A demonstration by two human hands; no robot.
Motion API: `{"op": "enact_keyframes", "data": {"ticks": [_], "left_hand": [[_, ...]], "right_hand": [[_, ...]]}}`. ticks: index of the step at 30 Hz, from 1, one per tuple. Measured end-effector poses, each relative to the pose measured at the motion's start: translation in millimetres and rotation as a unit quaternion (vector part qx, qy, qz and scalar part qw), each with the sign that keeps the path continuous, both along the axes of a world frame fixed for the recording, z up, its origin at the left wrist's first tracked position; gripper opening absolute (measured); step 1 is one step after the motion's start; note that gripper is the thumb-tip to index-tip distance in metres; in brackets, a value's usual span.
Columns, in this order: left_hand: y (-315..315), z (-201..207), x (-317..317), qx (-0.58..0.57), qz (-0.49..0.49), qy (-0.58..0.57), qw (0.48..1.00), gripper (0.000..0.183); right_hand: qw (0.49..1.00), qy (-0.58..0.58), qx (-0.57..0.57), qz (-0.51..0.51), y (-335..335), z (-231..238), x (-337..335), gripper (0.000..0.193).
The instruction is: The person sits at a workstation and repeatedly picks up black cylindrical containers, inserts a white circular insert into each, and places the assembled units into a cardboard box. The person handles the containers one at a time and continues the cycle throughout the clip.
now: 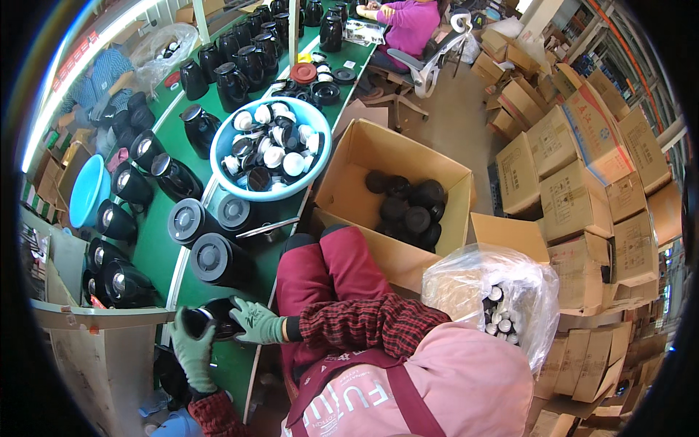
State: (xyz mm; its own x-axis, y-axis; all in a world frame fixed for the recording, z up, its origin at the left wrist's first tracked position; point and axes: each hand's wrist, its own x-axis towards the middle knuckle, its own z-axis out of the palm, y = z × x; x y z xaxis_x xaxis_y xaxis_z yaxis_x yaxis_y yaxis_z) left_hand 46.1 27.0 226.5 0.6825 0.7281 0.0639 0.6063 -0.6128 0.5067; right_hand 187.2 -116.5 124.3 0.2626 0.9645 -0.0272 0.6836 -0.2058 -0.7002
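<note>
Both of my hands wear pale green work gloves. A glossy black jug point(217, 312) lies between them, tilted over the green table near its front edge. My left hand point(193, 351) curls round the jug's left end. At its other end, my right hand point(257, 323) grips the side, with the fingertips partly hidden. Just beyond are several dark cylindrical containers point(212, 259) with round grey-black ends. A thin metal tool point(268, 228) rests beside them.
A blue basin point(218, 164) of black and white lids stands farther along the green table point(191, 290). Black jugs point(233, 87) crowd behind it. To my right are an open carton point(349, 167) with black parts and a plastic-lined box point(466, 291). Another person point(411, 29) sits far off.
</note>
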Motion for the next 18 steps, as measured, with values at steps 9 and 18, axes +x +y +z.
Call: {"op": "enact_keyframes", "data": {"ticks": [9,18], "left_hand": [[3,14,22,0.048,-0.036,0.139,0.988,0.091],[-12,31,43,0.074,0.051,0.234,0.968,0.082]], "right_hand": [[0.992,-0.121,0.02,0.008,3,-25,-18,0.066],[0.989,-0.142,0.027,0.004,2,-27,-22,0.065]]}}
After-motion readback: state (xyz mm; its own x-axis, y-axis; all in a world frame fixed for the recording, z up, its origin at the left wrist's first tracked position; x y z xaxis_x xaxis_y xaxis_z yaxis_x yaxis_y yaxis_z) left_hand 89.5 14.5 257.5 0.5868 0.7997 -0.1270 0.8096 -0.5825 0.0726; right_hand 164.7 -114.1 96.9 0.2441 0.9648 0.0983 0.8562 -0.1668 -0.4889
